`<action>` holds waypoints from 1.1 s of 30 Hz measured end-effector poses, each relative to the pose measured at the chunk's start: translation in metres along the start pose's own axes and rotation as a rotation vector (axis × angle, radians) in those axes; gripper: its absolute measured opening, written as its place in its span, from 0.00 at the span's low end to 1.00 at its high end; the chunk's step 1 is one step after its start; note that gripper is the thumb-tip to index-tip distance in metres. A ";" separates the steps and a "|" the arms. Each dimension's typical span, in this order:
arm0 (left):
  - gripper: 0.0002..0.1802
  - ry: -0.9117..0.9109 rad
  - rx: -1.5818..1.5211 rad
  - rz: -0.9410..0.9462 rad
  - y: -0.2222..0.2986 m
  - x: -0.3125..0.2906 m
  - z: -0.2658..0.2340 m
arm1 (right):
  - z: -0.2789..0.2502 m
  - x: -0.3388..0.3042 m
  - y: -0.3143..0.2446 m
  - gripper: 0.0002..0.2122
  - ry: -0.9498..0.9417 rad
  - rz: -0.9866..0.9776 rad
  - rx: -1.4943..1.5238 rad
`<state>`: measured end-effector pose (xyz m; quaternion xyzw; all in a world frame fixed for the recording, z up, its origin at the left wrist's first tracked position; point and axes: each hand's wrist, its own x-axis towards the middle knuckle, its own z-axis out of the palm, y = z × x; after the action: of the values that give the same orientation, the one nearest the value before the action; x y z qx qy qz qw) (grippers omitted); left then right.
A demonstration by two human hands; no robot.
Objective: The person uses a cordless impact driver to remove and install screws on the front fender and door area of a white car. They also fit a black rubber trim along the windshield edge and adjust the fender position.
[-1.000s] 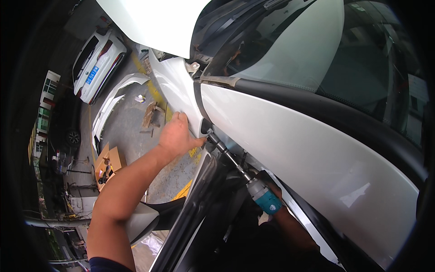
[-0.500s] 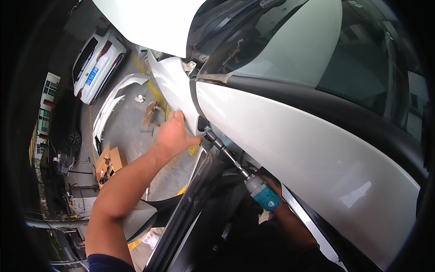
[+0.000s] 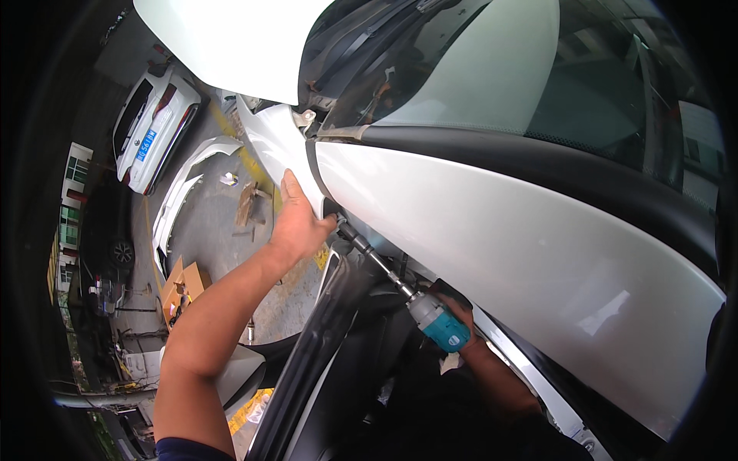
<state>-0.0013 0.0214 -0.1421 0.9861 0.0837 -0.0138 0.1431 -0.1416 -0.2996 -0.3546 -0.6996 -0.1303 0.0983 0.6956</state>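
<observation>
My left hand (image 3: pixel 296 219) presses flat against the rear edge of a white car fender (image 3: pixel 277 146), thumb near the gap by the white door pillar (image 3: pixel 477 230). Lower down, my right hand (image 3: pixel 461 311) grips a teal cordless driver (image 3: pixel 438 323). Its long extension shaft (image 3: pixel 373 257) runs up and left into the gap just beside my left thumb. The open white hood (image 3: pixel 223 38) hangs above the fender.
The windshield (image 3: pixel 538 69) fills the upper right. A dark open door frame (image 3: pixel 323 346) runs down the middle. On the concrete floor at left lie a detached white bumper (image 3: pixel 181 188), a cardboard box (image 3: pixel 181 284) and scraps. A white parked car (image 3: pixel 154 131) stands beyond.
The view has shifted slightly, and my left hand has slid a little along the fender edge. The driver's shaft stays in the gap.
</observation>
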 end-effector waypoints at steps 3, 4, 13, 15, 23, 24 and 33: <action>0.66 -0.013 -0.007 0.004 0.001 0.001 -0.001 | 0.000 0.002 0.000 0.23 0.006 -0.029 -0.037; 0.66 -0.022 -0.010 -0.002 0.003 0.001 -0.002 | 0.000 0.004 0.000 0.23 0.006 -0.035 -0.044; 0.67 -0.010 0.013 0.008 -0.002 0.001 -0.002 | 0.006 0.021 -0.003 0.21 0.001 -0.126 -0.142; 0.67 -0.025 -0.007 0.015 -0.001 0.001 -0.004 | 0.005 0.021 -0.002 0.21 0.000 -0.139 -0.163; 0.67 -0.049 -0.042 0.016 0.003 0.002 -0.008 | -0.007 0.009 -0.004 0.20 -0.045 -0.233 -0.360; 0.68 -0.044 -0.026 0.019 0.001 0.002 -0.007 | -0.009 0.008 -0.005 0.20 -0.055 -0.248 -0.383; 0.68 -0.052 0.028 0.004 -0.003 0.003 -0.002 | -0.012 0.016 -0.007 0.18 -0.079 -0.311 -0.459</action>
<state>0.0009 0.0256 -0.1410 0.9874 0.0776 -0.0404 0.1316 -0.1233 -0.3057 -0.3463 -0.8062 -0.2821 -0.0145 0.5199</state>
